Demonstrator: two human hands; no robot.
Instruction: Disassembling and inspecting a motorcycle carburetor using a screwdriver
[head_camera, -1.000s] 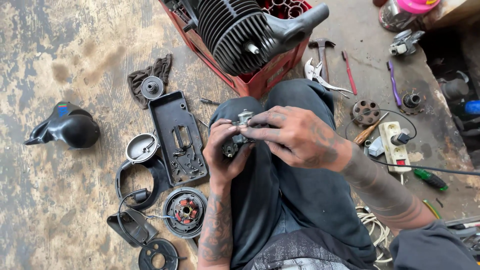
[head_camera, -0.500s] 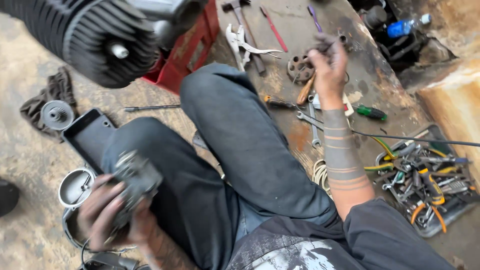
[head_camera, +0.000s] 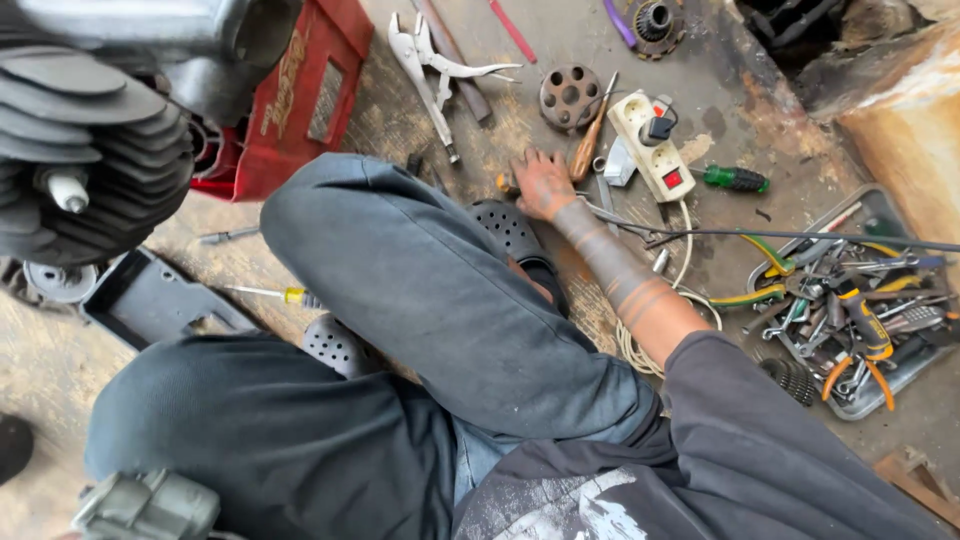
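Wooden-handled screwdriver (head_camera: 585, 152), flat on floor

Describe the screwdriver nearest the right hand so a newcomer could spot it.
Start at the white power strip on the floor. Just left of it, by the right hand, lies the screwdriver. Its wooden-brown handle sets it apart from the green-handled screwdriver to the right.

red crate (head_camera: 300, 95) with pale lettering, upper left

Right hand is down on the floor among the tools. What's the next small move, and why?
Probably close the right hand on the wooden-handled screwdriver: it lies right beside the fingertips, nearer than the locking pliers or the green screwdriver. The hand looks empty.
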